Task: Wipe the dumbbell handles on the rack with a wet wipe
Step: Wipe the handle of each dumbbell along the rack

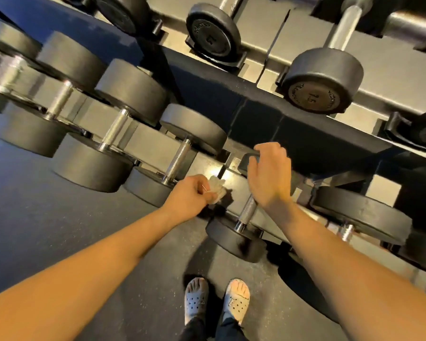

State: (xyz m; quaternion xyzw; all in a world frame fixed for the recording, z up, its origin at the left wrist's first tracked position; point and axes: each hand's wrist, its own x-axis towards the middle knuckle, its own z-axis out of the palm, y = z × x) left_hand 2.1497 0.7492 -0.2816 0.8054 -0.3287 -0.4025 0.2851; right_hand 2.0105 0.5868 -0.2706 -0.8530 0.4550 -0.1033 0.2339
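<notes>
My left hand (191, 194) grips a crumpled white wet wipe (217, 190), held just above the rack's lower shelf between two dumbbells. My right hand (268, 173) lies over the dumbbell (236, 238) in front of me, fingers curled on its far head, and hides most of its steel handle (247, 210). Only the near end of that handle shows below my wrist. To the left, the neighbouring dumbbell's knurled handle (177, 159) is bare.
Several black dumbbells fill the lower shelf (234, 183) to the left and right. An upper shelf (256, 57) holds more, one marked 7.5 (320, 80). Dark rubber floor (59, 217) lies in front, with my feet in grey clogs (215, 300).
</notes>
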